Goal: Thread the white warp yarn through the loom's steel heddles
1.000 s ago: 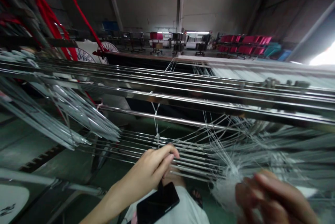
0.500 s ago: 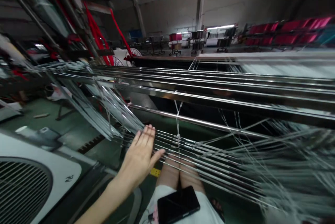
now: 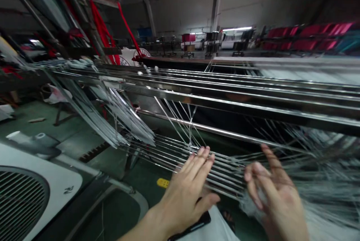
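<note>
My left hand is spread with its fingers straight over the lower thin metal rods, fingertips at the foot of a few slanting wire strips. Nothing shows in its grip. Further right, my right hand is raised beside a mass of fine pale wires or threads. Its index finger points up, the other visible fingers bend loosely, and the fingers stand apart. More bundled wire strips hang between the upper bars and lower rods on the left.
A dark phone lies on my lap, partly behind my left hand. At lower left stands a white machine housing with a round grille. A horizontal metal tube crosses behind the rods. Red straps hang at upper left.
My left hand has moved right along the lower rods. My right hand has come into view. A few wire strips now slant down near the middle, apart from the left bundles.
</note>
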